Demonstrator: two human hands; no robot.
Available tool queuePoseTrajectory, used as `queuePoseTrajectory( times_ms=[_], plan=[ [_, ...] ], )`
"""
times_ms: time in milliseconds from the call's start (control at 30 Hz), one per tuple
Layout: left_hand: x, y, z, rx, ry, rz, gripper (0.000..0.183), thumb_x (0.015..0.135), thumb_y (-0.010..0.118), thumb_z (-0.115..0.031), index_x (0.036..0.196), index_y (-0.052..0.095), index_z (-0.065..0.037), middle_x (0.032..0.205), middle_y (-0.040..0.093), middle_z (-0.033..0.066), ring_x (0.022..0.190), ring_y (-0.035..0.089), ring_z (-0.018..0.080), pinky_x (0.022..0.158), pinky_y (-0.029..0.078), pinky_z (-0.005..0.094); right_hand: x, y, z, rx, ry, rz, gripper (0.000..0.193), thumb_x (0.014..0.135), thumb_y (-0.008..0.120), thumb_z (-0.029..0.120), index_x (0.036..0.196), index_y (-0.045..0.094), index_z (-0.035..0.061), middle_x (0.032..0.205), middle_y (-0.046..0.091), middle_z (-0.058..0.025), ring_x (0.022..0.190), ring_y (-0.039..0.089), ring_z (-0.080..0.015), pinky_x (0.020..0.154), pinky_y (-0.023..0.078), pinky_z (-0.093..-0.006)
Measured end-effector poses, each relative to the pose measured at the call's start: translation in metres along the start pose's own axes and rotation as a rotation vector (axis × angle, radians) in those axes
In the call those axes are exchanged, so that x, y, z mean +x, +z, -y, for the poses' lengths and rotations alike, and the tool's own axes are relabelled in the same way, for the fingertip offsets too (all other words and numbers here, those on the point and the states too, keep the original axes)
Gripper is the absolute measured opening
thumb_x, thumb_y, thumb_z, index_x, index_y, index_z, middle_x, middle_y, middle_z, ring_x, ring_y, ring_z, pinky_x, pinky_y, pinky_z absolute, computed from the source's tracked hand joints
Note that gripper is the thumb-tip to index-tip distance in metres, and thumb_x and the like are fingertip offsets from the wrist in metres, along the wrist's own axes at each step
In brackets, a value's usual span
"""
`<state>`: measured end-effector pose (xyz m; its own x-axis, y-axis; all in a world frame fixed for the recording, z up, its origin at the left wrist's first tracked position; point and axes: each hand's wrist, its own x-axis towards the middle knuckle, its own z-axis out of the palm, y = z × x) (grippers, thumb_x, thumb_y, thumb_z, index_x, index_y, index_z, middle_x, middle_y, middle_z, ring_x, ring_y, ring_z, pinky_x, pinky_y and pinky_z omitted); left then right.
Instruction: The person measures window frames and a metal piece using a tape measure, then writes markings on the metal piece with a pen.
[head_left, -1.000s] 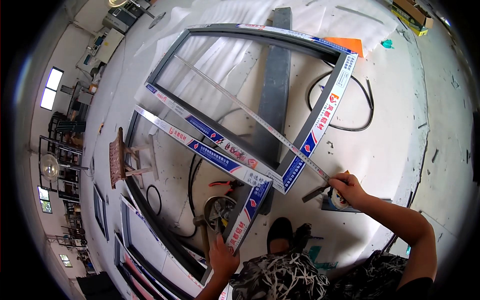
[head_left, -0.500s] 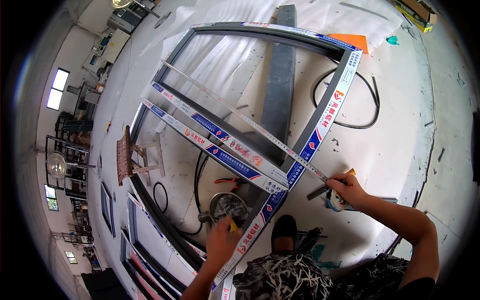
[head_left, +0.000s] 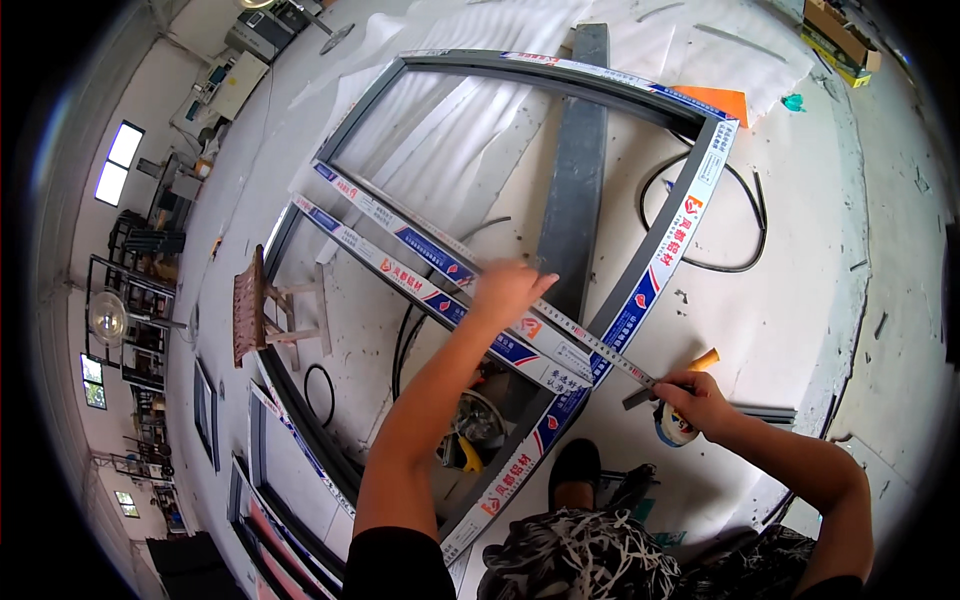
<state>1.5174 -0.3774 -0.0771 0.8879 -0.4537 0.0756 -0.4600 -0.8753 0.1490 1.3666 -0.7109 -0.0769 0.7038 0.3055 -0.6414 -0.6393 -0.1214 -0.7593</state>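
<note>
The right hand [head_left: 700, 403] is closed around the case of a tape measure [head_left: 672, 425], thumb and fingers wrapped over it, low on the right just outside the grey window frame [head_left: 660, 262]. From the case the tape blade [head_left: 590, 343] runs up and left, crossing the frame's right rail. The left hand [head_left: 507, 290] lies flat on the far end of the blade, fingers stretched out and pointing right, pressing it down on the two loose rails [head_left: 420, 268] that lie slantwise across the frame; it grasps nothing. The left forearm reaches far forward from the lower edge, nearly straight, while the right arm bends in from the lower right.

White protective film with blue bands and red marks covers the loose rails and the frame's right rail. An orange sheet [head_left: 718, 102] lies at the frame's far right corner. A black cable [head_left: 740, 262] loops on the floor right of the frame. A small wooden stool [head_left: 262, 310] stands at the left.
</note>
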Motion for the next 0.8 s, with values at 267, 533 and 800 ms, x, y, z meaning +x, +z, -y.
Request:
queuePoseTrajectory(
  times_ms=[267, 533, 800],
  plan=[
    [0.005, 0.013, 0.042, 0.104, 0.011, -0.03, 0.048, 0.098, 0.056, -0.036, 0.065, 0.063, -0.002, 0.071, 0.063, 0.0154, 0.076, 0.061, 0.0346, 0.079, 0.048, 0.0451, 0.003, -0.006, -0.023, -0.084, 0.012, 0.009, 0.026, 0.093, 0.066, 0.019, 0.106, 0.07, -0.0034, 0.091, 0.071, -0.0087, 0.083, 0.064, -0.0142, 0.081, 0.052, -0.0278],
    [0.006, 0.019, 0.06, 0.082, -0.005, -0.042, 0.048, 0.098, 0.056, -0.034, 0.064, 0.063, -0.001, 0.07, 0.063, 0.0157, 0.075, 0.061, 0.0353, 0.074, 0.048, 0.0467, -0.005, -0.014, -0.01, -0.136, 0.089, 0.005, 0.023, 0.093, 0.066, 0.014, 0.101, 0.071, -0.0064, 0.09, 0.072, -0.0115, 0.083, 0.067, -0.0158, 0.081, 0.055, -0.029],
    [0.013, 0.015, 0.048, 0.089, 0.001, -0.103, 0.048, 0.097, 0.058, -0.033, 0.061, 0.062, -0.001, 0.069, 0.062, 0.0149, 0.072, 0.061, 0.035, 0.073, 0.047, 0.0482, -0.005, -0.022, -0.016, -0.23, 0.01, -0.028, 0.022, 0.093, 0.065, 0.016, 0.097, 0.073, -0.0045, 0.084, 0.071, -0.0092, 0.076, 0.065, -0.0143, 0.076, 0.054, -0.0285]
  ],
)
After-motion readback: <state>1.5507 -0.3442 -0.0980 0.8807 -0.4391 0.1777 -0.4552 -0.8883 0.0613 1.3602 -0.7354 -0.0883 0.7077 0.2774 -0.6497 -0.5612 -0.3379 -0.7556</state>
